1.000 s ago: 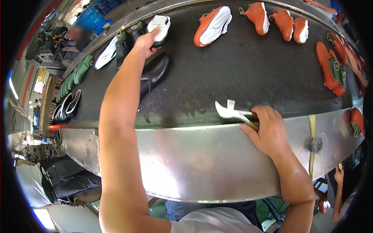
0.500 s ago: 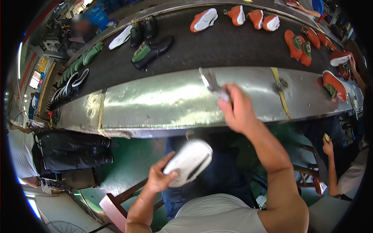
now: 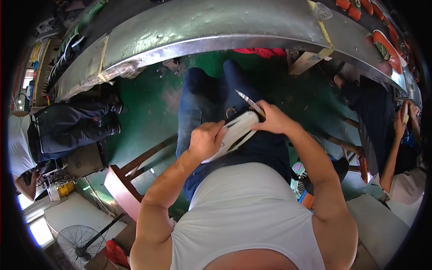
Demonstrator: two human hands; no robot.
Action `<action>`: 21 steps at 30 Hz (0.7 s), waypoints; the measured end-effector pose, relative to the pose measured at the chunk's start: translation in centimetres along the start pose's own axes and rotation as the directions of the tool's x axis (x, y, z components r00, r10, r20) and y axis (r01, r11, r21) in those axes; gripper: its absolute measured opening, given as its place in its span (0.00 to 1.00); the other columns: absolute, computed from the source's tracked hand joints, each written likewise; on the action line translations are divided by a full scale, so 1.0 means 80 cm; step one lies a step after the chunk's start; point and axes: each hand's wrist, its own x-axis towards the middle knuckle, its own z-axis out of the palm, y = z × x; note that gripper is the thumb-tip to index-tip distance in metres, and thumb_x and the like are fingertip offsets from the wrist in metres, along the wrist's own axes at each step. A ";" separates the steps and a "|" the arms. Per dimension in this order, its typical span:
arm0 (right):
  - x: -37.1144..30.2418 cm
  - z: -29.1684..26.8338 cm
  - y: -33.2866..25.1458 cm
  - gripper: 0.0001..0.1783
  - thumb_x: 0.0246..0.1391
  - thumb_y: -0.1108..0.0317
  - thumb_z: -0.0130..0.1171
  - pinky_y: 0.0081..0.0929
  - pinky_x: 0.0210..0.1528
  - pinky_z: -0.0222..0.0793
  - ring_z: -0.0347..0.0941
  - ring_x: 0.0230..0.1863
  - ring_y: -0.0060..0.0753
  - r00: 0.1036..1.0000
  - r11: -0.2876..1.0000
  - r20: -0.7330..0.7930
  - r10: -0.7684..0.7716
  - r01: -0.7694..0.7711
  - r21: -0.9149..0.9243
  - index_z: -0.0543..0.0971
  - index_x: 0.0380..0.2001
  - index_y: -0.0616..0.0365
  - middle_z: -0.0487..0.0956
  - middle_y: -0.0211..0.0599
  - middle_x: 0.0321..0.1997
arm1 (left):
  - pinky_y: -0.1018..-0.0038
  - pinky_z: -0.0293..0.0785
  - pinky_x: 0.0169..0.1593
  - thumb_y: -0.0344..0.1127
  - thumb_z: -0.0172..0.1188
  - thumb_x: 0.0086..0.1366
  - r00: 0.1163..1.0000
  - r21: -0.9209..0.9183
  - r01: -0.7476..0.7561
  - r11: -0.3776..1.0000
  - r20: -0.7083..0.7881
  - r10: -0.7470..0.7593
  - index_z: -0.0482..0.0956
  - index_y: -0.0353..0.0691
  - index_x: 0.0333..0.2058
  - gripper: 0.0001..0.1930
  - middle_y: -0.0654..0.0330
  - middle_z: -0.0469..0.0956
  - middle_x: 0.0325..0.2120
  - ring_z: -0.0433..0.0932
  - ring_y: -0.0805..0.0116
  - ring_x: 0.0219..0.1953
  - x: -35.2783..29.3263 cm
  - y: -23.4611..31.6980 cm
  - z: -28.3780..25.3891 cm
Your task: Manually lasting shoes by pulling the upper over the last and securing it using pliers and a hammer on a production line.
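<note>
- Left grip (image 3: 207,140) is clasped on the left side of a white-soled shoe (image 3: 242,128); right grip (image 3: 273,118) grasps a silver tool (image 3: 249,101), its thumb at the shoe's far end.
- The shoe lies slantwise above the blue trousers (image 3: 191,101), well apart from the metal counter (image 3: 202,22) ahead; both hands cover parts of it.
- Orange shoes (image 3: 388,50) rest on the counter at far right; red cloth (image 3: 261,52) lies beneath it.
- A wooden chair (image 3: 118,182) stands left of the legs, a fan (image 3: 81,243) farther back; co-workers flank both sides.
- Both elbows are bent, forearms angling inward, left knuckles up; the tool's tip points forward and left.
</note>
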 end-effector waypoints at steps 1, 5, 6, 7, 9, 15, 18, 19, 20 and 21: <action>-0.001 -0.009 -0.007 0.37 0.40 0.62 0.75 0.41 0.54 0.71 0.76 0.51 0.57 0.999 1.000 0.041 0.003 -0.002 -0.011 0.70 0.51 0.65 0.78 0.59 0.47 | 0.61 0.78 0.38 0.36 0.61 0.65 1.000 0.000 0.007 1.000 0.001 -0.007 0.83 0.35 0.42 0.12 0.48 0.82 0.32 0.82 0.48 0.35 -0.001 0.001 0.001; -0.003 -0.015 -0.011 0.29 0.44 0.66 0.70 0.41 0.51 0.72 0.77 0.47 0.57 0.996 0.999 0.075 -0.045 0.046 -0.022 0.71 0.49 0.66 0.79 0.58 0.46 | 0.60 0.77 0.37 0.37 0.56 0.70 0.977 0.001 0.202 0.979 0.063 -0.202 0.83 0.37 0.39 0.11 0.45 0.81 0.30 0.81 0.46 0.34 -0.004 0.000 0.004; -0.002 -0.015 -0.010 0.27 0.45 0.68 0.67 0.40 0.47 0.73 0.78 0.43 0.55 0.998 0.999 0.057 -0.012 0.014 -0.033 0.71 0.47 0.66 0.79 0.57 0.44 | 0.60 0.77 0.37 0.37 0.56 0.70 0.986 -0.014 0.155 0.988 0.060 -0.154 0.83 0.36 0.39 0.11 0.45 0.81 0.31 0.81 0.46 0.35 -0.003 -0.001 0.005; -0.002 -0.014 -0.008 0.24 0.46 0.69 0.65 0.39 0.43 0.74 0.79 0.38 0.54 0.999 0.999 0.039 0.023 -0.021 -0.043 0.72 0.46 0.67 0.79 0.57 0.43 | 0.60 0.77 0.38 0.37 0.56 0.70 0.993 -0.030 0.108 0.994 0.058 -0.106 0.83 0.36 0.39 0.11 0.45 0.82 0.31 0.82 0.46 0.35 -0.004 0.000 0.006; 0.002 -0.008 0.012 0.21 0.46 0.71 0.62 0.37 0.36 0.74 0.79 0.30 0.48 0.996 0.992 0.040 0.079 -0.083 0.098 0.73 0.44 0.68 0.79 0.55 0.39 | 0.60 0.77 0.38 0.37 0.55 0.71 0.994 -0.065 0.102 0.993 0.041 -0.099 0.82 0.36 0.40 0.11 0.45 0.82 0.31 0.82 0.45 0.35 -0.006 0.003 0.013; -0.003 0.004 0.013 0.18 0.49 0.75 0.59 0.41 0.37 0.75 0.80 0.33 0.54 0.980 0.996 -0.194 -0.047 0.059 0.060 0.72 0.44 0.65 0.80 0.53 0.31 | 0.61 0.77 0.41 0.42 0.55 0.71 0.938 -0.044 0.235 0.971 0.270 -0.215 0.79 0.34 0.48 0.17 0.42 0.81 0.36 0.82 0.46 0.39 0.030 0.019 0.008; -0.016 0.012 -0.011 0.18 0.51 0.74 0.60 0.46 0.41 0.75 0.79 0.38 0.61 0.857 0.903 -0.315 -0.409 0.330 -0.274 0.70 0.46 0.62 0.80 0.54 0.34 | 0.61 0.76 0.46 0.46 0.57 0.69 0.888 -0.134 0.264 0.955 0.420 -0.187 0.75 0.36 0.55 0.22 0.43 0.81 0.42 0.82 0.50 0.42 0.062 0.006 0.029; -0.015 0.013 -0.009 0.18 0.51 0.75 0.59 0.46 0.42 0.76 0.79 0.39 0.60 0.798 0.844 -0.318 -0.512 0.398 -0.360 0.70 0.46 0.62 0.81 0.54 0.34 | 0.62 0.75 0.49 0.47 0.58 0.68 0.870 -0.260 0.282 0.924 0.474 -0.132 0.73 0.37 0.58 0.25 0.44 0.80 0.45 0.81 0.52 0.45 0.076 0.009 0.031; -0.012 0.011 -0.006 0.18 0.51 0.75 0.59 0.46 0.42 0.76 0.79 0.39 0.60 0.798 0.842 -0.317 -0.513 0.398 -0.363 0.70 0.46 0.62 0.81 0.54 0.34 | 0.64 0.72 0.54 0.46 0.59 0.68 0.734 -0.243 0.482 0.842 0.637 -0.236 0.69 0.38 0.62 0.28 0.46 0.79 0.49 0.79 0.55 0.49 0.089 0.015 0.023; -0.008 0.009 -0.003 0.19 0.50 0.75 0.59 0.46 0.42 0.76 0.79 0.38 0.60 0.805 0.837 -0.308 -0.508 0.375 -0.399 0.70 0.47 0.62 0.81 0.53 0.35 | 0.64 0.72 0.54 0.46 0.59 0.68 0.736 -0.246 0.481 0.842 0.635 -0.235 0.69 0.38 0.62 0.28 0.46 0.79 0.49 0.79 0.55 0.49 0.091 0.010 0.029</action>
